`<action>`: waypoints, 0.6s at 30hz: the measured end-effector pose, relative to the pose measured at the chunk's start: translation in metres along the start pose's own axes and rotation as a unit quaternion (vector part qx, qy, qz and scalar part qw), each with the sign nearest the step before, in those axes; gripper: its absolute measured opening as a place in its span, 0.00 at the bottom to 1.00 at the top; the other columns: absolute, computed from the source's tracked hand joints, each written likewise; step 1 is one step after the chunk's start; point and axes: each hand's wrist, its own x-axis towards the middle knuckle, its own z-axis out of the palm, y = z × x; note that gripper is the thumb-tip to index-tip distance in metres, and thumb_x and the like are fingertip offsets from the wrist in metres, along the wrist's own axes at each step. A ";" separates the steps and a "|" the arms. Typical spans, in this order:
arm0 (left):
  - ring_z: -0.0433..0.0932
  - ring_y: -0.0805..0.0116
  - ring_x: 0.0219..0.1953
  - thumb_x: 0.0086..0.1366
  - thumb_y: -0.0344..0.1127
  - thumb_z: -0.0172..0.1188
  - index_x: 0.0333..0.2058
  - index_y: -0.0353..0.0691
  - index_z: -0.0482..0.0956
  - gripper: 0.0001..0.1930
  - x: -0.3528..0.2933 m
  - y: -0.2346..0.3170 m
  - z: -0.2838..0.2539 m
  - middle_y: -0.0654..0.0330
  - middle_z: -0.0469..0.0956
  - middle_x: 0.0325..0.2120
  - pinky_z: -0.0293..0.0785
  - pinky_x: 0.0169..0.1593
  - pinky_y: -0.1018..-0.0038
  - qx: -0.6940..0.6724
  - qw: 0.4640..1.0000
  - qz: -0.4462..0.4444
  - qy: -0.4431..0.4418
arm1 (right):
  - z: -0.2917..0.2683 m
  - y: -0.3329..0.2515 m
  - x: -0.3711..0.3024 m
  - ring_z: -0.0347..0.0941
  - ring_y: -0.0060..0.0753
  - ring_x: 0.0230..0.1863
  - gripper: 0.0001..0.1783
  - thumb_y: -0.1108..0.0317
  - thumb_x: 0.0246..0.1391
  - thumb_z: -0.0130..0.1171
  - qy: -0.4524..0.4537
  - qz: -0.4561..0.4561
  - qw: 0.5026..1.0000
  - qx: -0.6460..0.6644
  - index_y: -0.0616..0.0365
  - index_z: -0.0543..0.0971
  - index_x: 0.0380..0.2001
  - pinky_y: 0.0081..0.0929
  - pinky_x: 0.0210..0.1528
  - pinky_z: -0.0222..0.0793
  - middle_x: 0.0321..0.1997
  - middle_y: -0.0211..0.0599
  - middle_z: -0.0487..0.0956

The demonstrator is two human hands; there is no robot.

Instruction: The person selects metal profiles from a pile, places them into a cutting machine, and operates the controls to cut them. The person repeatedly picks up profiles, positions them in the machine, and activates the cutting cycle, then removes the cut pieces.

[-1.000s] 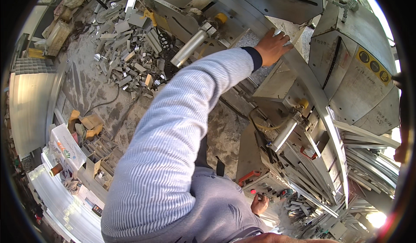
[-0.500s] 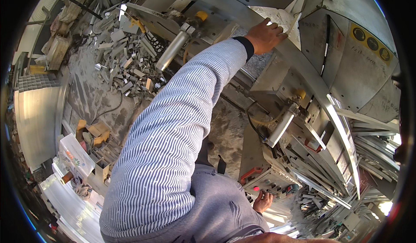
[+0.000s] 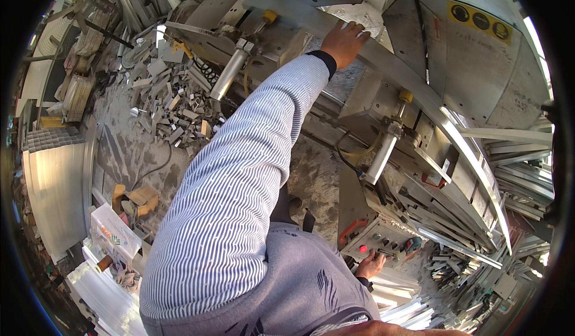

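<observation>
My left hand [image 3: 344,44], at the end of a striped sleeve, grips a long flat metal profile [image 3: 395,66] with the fingers bent over it. The profile runs across the metal machine from the upper middle to the lower right. Two clamping cylinders with yellow tips stand on the near side of the profile, one left cylinder [image 3: 230,72] and one right cylinder [image 3: 383,156]. At lower right my right hand [image 3: 370,265] is at the control panel [image 3: 374,231], beside a red button [image 3: 363,248]. Its fingers look apart and reach to the row of knobs; the exact contact is too small to tell.
A heap of metal offcuts [image 3: 173,96] lies on the floor at left. Large metal guards with a yellow warning label [image 3: 480,21] rise at upper right. Stacked profiles [image 3: 521,174] fill the right side. A white box [image 3: 115,231] and a cardboard box [image 3: 144,197] stand lower left.
The whole view has shifted a little. My right hand has come up against the row of knobs on the panel. My left hand stays on the profile.
</observation>
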 end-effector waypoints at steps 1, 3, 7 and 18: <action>0.68 0.58 0.70 0.67 0.31 0.64 0.69 0.42 0.71 0.31 -0.003 0.007 -0.004 0.57 0.72 0.65 0.62 0.71 0.58 0.005 1.000 -0.030 0.005 | 0.000 0.002 -0.001 0.76 0.68 0.45 0.14 0.64 0.63 0.68 0.004 0.014 1.000 0.012 0.63 0.76 0.37 0.57 0.46 0.70 0.42 0.55 0.77; 0.65 0.55 0.71 0.65 0.31 0.65 0.68 0.37 0.69 0.33 -0.016 0.024 -0.013 0.54 0.70 0.66 0.62 0.72 0.57 0.004 0.998 -0.058 0.005 | 0.001 0.011 -0.002 0.76 0.67 0.46 0.13 0.61 0.64 0.66 0.004 0.033 0.998 0.049 0.63 0.80 0.37 0.56 0.48 0.70 0.42 0.55 0.78; 0.66 0.50 0.71 0.62 0.33 0.70 0.68 0.31 0.67 0.37 -0.067 0.053 -0.035 0.48 0.69 0.67 0.61 0.72 0.55 -0.057 0.996 -0.050 0.043 | 0.011 0.045 -0.008 0.78 0.61 0.44 0.15 0.59 0.68 0.61 0.009 0.076 0.987 0.138 0.62 0.84 0.37 0.51 0.47 0.70 0.39 0.55 0.82; 0.84 0.43 0.55 0.62 0.49 0.71 0.55 0.37 0.85 0.27 -0.533 0.198 -0.046 0.42 0.86 0.50 0.79 0.60 0.56 -0.293 0.822 -0.432 -0.229 | 0.038 0.151 -0.062 0.80 0.54 0.47 0.12 0.66 0.67 0.61 0.040 0.082 0.973 0.211 0.61 0.87 0.44 0.43 0.52 0.74 0.43 0.49 0.84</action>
